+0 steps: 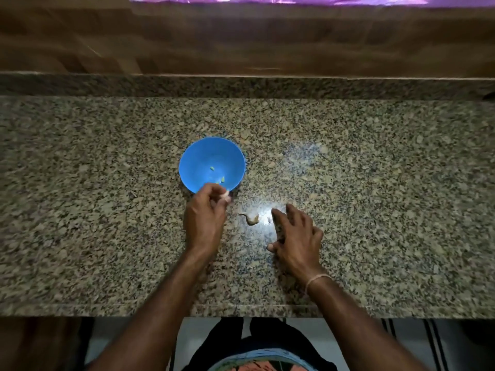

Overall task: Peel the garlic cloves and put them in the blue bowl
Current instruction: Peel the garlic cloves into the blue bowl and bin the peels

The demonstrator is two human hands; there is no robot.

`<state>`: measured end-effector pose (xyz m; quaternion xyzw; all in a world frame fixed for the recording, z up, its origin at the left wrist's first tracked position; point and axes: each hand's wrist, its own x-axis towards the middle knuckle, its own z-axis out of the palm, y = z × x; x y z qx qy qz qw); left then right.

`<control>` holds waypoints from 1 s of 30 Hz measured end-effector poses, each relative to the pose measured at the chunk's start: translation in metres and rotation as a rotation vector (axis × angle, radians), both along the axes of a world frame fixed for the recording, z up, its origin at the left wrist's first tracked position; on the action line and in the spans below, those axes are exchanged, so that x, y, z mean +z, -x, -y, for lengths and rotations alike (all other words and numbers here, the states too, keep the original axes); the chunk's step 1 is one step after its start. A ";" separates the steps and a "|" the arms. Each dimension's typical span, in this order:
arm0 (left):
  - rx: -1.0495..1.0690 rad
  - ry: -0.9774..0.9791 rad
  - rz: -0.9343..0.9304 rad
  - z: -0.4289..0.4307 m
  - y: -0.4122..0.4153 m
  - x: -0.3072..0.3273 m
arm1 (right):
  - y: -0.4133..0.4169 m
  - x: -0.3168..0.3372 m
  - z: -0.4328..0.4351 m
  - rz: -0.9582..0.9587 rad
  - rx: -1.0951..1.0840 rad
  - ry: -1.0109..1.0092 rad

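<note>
My left hand [206, 210] pinches a pale garlic clove [226, 194] at the near rim of the round blue plastic bowl [198, 156]. My right hand [297, 236] rests slack-fingered, empty, right of the bowl. A few peeled bits [221, 180] lie inside it. One papery garlic piece [250, 218] lies just right of the bowl, so I judge little is left.

Blue bowl [191, 167] (speckled tan-black counter [375, 170])

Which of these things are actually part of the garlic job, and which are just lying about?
In the job: blue bowl; garlic bits inside it; clove pinched by the left hand; loose garlic scrap, peel or clove unclear; open right hand beside it.
Just there: granite counter; wooden panel behind; wrist band.
</note>
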<state>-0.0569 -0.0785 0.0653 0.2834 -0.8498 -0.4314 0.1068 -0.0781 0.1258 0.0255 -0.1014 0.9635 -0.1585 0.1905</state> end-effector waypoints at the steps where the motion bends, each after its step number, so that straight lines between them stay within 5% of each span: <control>1: 0.018 0.045 0.009 0.006 0.012 0.000 | 0.000 -0.001 0.000 -0.004 0.000 0.002; 7: 0.024 0.374 0.016 0.002 0.029 -0.002 | 0.002 -0.005 -0.004 -0.014 0.012 0.020; 12: -0.428 0.348 0.052 -0.047 -0.010 -0.043 | 0.004 -0.011 -0.009 -0.042 0.044 0.029; 15: -0.422 0.309 0.063 -0.053 -0.011 -0.063 | 0.003 -0.011 -0.011 -0.053 0.058 0.049; 18: -0.264 0.040 0.040 -0.053 -0.010 -0.057 | 0.003 -0.013 -0.015 -0.043 0.081 0.066; 23: 0.099 -1.050 0.010 -0.058 -0.023 -0.041 | -0.002 -0.013 -0.028 -0.077 -0.103 0.424; 26: 0.140 -1.225 -0.079 -0.064 -0.034 -0.036 | -0.007 -0.003 -0.031 -0.063 -0.184 0.665; 30: 0.079 -1.195 -0.102 -0.076 -0.042 -0.027 | -0.013 0.022 -0.018 -0.042 -0.125 0.921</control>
